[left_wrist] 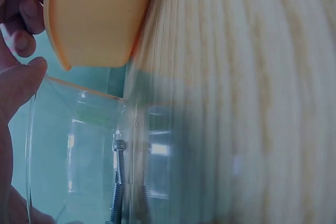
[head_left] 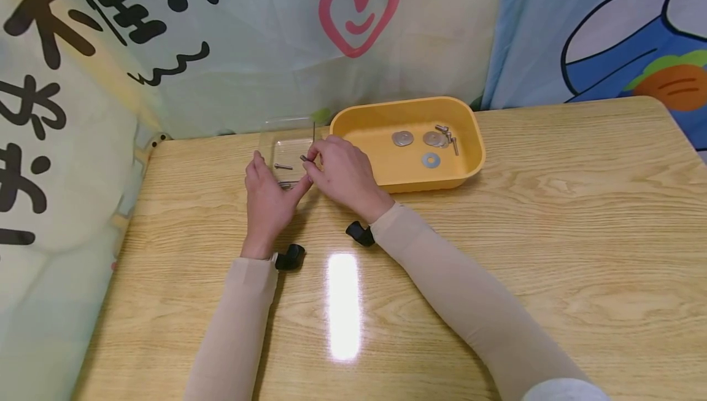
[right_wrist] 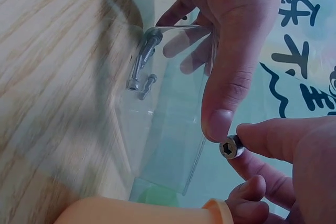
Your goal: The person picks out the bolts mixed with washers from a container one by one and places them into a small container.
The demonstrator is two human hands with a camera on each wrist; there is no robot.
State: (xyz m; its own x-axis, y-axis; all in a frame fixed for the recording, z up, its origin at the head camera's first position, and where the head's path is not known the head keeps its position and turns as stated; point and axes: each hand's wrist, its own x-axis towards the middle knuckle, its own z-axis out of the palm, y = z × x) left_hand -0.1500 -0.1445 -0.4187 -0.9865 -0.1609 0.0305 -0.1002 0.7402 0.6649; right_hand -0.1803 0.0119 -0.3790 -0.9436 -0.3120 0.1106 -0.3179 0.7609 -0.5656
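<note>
A clear plastic box [head_left: 289, 128] stands at the back left of the table, with several metal socket-head bolts [right_wrist: 137, 72] lying on its bottom. My left hand [head_left: 269, 201] holds the box at its near side, thumb along the rim and fingers around the left wall. Over the right edge of the box, my right hand [head_left: 348, 174] pinches one bolt [right_wrist: 231, 147] between thumb and forefinger. Its hex socket faces the right wrist camera, close to the left thumb tip.
Right beside the box is a yellow bin [head_left: 409, 186]. Inside it lie several flat washers [head_left: 431, 160] and several bolts [head_left: 455, 146]. A printed cloth [head_left: 431, 32] hangs behind the wooden table [head_left: 552, 235]. Each wrist carries a black camera [head_left: 289, 258].
</note>
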